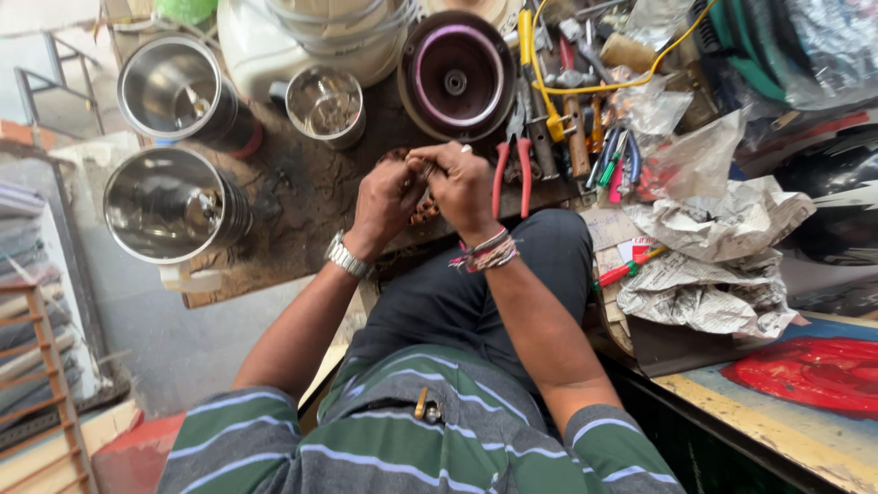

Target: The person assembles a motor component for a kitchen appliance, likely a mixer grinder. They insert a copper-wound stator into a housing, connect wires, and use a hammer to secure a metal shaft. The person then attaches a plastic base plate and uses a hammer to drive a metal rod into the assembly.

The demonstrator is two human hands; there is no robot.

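A worn, stained wooden worktop (293, 197) fills the upper middle of the view, its edge ragged toward the person's lap. Beyond it at 9 o'clock lies a pale concrete floor, with a wooden rack down the left edge. Three steel mixer jars stand on the worktop: a large one (174, 206) at 9 o'clock of the hands, another (178, 90) at 10 o'clock, and a small one (326, 105) at 11 o'clock. A round dark motor housing (455, 75) sits at 12 o'clock. Red-handled pliers (512, 169) lie just beside the right hand, with a heap of screwdrivers and hand tools (576, 119) at 1 o'clock. Crumpled newspaper (722, 247) spreads at 3 o'clock.

The left hand (384, 197) and right hand (460, 183) meet at the worktop's near edge, both curled tight around a small reddish-brown part (424, 212). It is mostly hidden by the fingers; only a dark, knobbly coppery bit shows below them, so its exact kind cannot be told.
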